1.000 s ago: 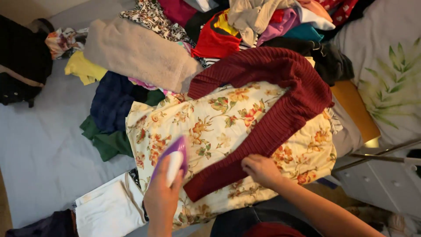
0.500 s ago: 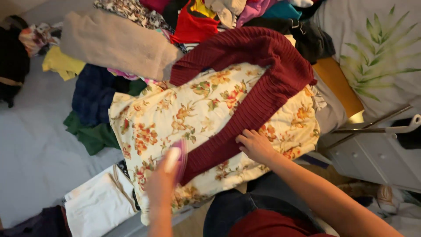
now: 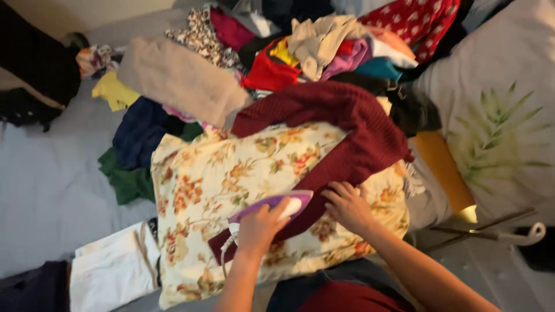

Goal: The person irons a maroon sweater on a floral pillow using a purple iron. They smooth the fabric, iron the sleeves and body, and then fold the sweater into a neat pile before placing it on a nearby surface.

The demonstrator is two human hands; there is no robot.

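Purple iron [image 3: 277, 207] sits clasped in the left hand [image 3: 261, 225]'s grip; right hand [image 3: 348, 205] lies open-palmed on maroon sweater [image 3: 347, 133].

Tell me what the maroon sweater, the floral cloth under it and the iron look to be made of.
Maroon sweater: likely a knitted yarn, matte; fine ribbed lines run along it. Floral cloth: apparently a thin woven fabric, maybe cotton, smooth and flat with a printed flower pattern. Iron: seemingly hard plastic in purple and white, slightly glossy; the left hand hides part of it, and its soleplate is out of sight.
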